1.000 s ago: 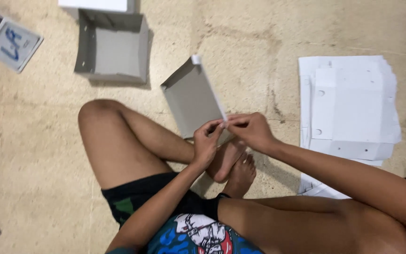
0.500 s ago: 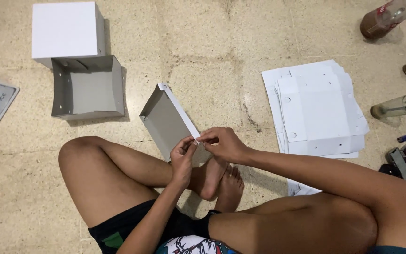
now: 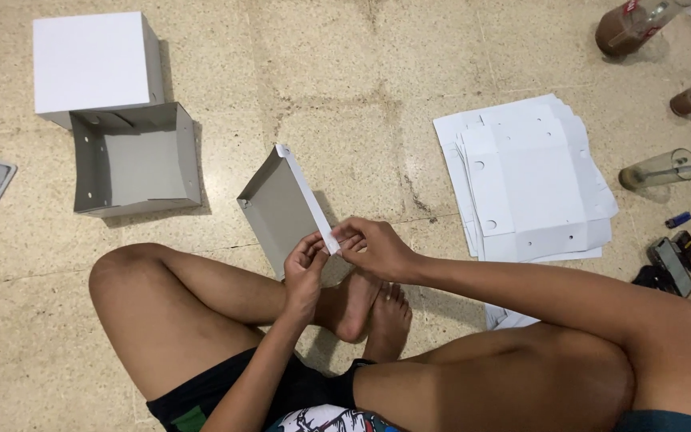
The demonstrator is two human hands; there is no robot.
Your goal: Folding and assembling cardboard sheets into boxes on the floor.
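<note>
Two boxes already stand finished on the floor toward its far left corner: a closed white box and, just in front of it and touching, an open grey-lined box lying with its mouth up. A third piece, a half-folded shallow tray of card, is what the person has in hand now, tilted up on edge over the floor just beyond the crossed feet. By my reckoning the work is well short of done, since a thick stack of flat white blanks lies unfolded to the right, well apart from the made boxes.

The left hand is closed in a pinch on the near corner of the tray, fingers curled tight against the white rim. The right hand meets it at the same corner, thumb and fingertips pressed on the end flap, the rest of the hand loosely curled. Both grip the card; neither is spread open.

Bottles and a drinking glass sit along the right edge of the floor.
</note>
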